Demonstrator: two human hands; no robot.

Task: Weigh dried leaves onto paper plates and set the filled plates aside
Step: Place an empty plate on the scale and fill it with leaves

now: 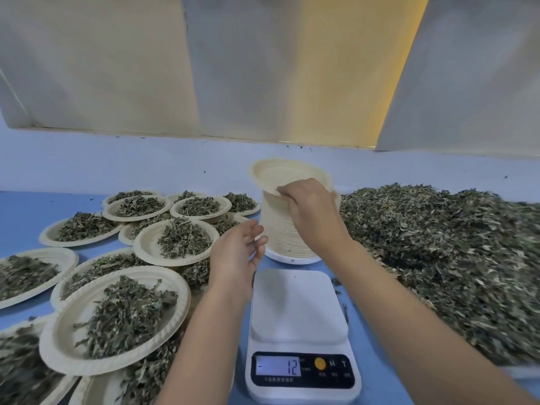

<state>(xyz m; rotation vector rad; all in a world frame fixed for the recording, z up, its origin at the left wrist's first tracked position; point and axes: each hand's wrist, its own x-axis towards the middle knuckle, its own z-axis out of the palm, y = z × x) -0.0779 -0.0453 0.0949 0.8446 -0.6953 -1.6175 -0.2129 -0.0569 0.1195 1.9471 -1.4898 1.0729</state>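
Paper plate (280, 173) tilts off the stack (280, 229).
Right hand (312, 206) pinches its rim, left hand (236, 249) open; next, probably flat onto the scale (295, 302).

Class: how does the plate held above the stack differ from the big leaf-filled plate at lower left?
The held cream paper plate is empty; the leaf-filled cream paper plate carries a heap of dried leaves. The held plate is tilted, pinched by the right hand; the filled one lies flat. Both are round and cream.
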